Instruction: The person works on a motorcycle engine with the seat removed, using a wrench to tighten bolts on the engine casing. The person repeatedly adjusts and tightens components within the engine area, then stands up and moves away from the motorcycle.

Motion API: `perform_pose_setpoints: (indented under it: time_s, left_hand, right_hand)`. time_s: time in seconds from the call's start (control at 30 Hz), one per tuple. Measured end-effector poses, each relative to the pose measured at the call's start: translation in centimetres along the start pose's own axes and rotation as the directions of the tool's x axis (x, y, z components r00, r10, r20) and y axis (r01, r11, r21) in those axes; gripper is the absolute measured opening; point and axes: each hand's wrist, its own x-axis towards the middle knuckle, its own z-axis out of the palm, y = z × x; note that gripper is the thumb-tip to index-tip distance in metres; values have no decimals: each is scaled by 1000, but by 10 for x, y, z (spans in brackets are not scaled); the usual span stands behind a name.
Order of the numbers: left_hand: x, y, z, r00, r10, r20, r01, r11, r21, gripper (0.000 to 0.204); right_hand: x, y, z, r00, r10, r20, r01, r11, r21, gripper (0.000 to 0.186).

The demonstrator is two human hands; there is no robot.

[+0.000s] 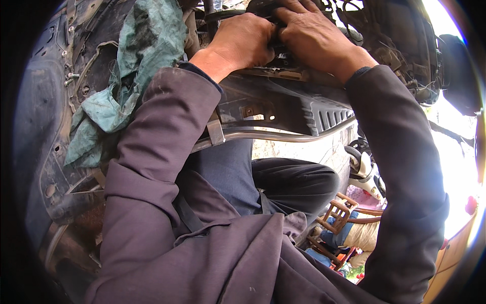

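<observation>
Both hands are close together at the top, among dark, greasy parts of a vehicle's front end. My left hand (246, 39) is closed in a fist, and whatever lies inside it is hidden. Beside it my right hand (320, 38) has its fingers bent over and around a black part (260, 7), whose kind I cannot make out. Below the hands runs a dark metal cross panel (276, 96) with slots. A bent metal tube (273, 135) passes beneath it. Left of my left forearm hangs a torn, stained green cloth (147, 50).
A dark body panel (40, 116) with bolts and holes fills the left side. Wires and brackets (392, 58) crowd the upper right. Lower right, a person's legs (362, 235) show near a wooden stool (339, 213), with a white two-wheeler (368, 175) behind.
</observation>
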Motion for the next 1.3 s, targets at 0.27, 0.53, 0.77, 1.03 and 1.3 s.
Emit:
perform_pose_setpoints:
  time_s: [0.27, 0.53, 0.77, 1.03, 1.3]
  left_hand:
    - [-1, 6, -9, 993, -67, 96, 61, 996, 66, 21]
    - [2, 9, -15, 980, -106, 170, 88, 990, 109, 23]
    - [-3, 0, -3, 994, -85, 64, 84, 996, 5, 24]
    - [-3, -10, 3, 990, -100, 96, 115, 978, -171, 23]
    - [-6, -5, -2, 996, -80, 39, 86, 976, -202, 20]
  right_hand:
    - [3, -1, 3, 999, 39, 32, -38, 999, -28, 21]
    - [8, -6, -7, 995, 42, 94, -39, 999, -36, 20]
    - [5, -6, -17, 982, 36, 184, -30, 999, -39, 19]
    - [9, -4, 17, 991, 125, 50, -120, 988, -97, 25]
    - [10, -1, 16, 998, 49, -29, -53, 987, -152, 18]
